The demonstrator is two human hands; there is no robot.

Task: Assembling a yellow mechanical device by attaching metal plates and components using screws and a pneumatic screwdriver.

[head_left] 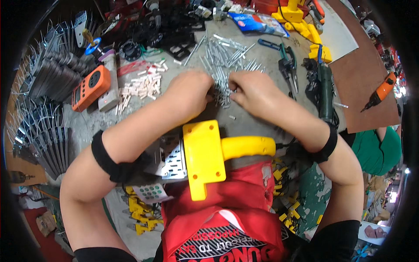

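Both hands are at a pile of long silver screws (220,54) on the grey table. My left hand (190,91) has its fingers curled at the left side of the heap's near end, where shorter screws (224,97) lie. My right hand (252,90) is closed in a pinch on the other side of them. Whatever sits between the fingertips of either hand is too small or hidden to make out. Nearer to me, a yellow tool housing with a handle (204,153) rests at the table's front edge, beside a perforated metal plate (175,160).
Left stand small pale sleeves (146,85), an orange device (91,88), a power strip (108,83) and stacked metal parts with wires (54,74). Right lie pliers (288,65), a dark green tool (325,91) and an orange-handled tool (384,89). A blue packet (257,24) lies behind.
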